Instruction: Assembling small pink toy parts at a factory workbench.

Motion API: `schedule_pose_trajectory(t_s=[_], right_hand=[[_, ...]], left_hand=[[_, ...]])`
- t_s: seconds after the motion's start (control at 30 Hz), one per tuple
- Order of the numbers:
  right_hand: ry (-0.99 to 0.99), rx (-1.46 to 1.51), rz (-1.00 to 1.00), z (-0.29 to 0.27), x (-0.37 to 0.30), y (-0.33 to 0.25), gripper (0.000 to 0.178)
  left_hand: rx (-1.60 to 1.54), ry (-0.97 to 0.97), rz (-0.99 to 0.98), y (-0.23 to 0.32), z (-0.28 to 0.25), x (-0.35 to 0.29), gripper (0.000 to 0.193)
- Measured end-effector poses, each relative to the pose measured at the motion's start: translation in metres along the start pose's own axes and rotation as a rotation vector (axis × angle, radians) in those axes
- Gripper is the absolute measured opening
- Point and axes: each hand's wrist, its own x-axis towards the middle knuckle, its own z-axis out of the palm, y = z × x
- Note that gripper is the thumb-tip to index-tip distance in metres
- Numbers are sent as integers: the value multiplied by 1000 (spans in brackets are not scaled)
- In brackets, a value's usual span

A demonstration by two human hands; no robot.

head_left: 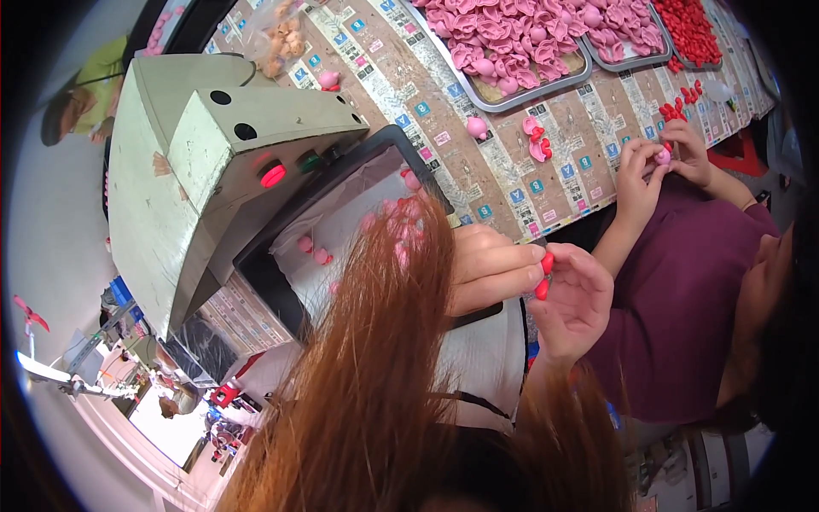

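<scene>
My left hand [495, 271] reaches in from behind long hair, its fingers pressed together and their tips against a small red molded piece [543, 288]. Opposite it, my right hand [573, 299] curls round the same red piece, fingertips touching it, with the palm partly exposed. Whether a pink part sits behind the fingers I cannot tell. Below my left hand, a black-rimmed tray [414, 145] lined with white holds several pink balls with red parts [322, 255]; hair covers part of it.
A beige machine [158, 171] with a lit red button [272, 175] stands left. On the patterned table [503, 183] are a metal tray [495, 104] of pink pieces, a pile of red parts [687, 34] and a loose pink ball [477, 127]. At right, a co-worker's hands [640, 175] hold a pink piece.
</scene>
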Motion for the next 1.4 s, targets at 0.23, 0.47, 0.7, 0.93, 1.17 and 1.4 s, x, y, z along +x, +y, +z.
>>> schedule_pose_trajectory(t_s=[0.23,0.47,0.7,0.93,1.17,1.4], right_hand=[[-29,-96,-175,10,3,4,56],[-21,-73,-146,4,0,8,56],[118,-58,256,10,4,11,44],[33,-418,221,17,8,36,26],[43,-375,288,21,2,35,30],[225,-513,-38,10,5,30,39]], left_hand=[[-3,162,-75,4,5,0,42],[8,104,-36,1,6,0,29],[-1205,554,-1153,4,22,11,24],[-1573,651,-1266,3,23,4,22],[-1293,648,-1221,-2,14,-1,21],[-1227,520,-1176,-4,16,8,35]])
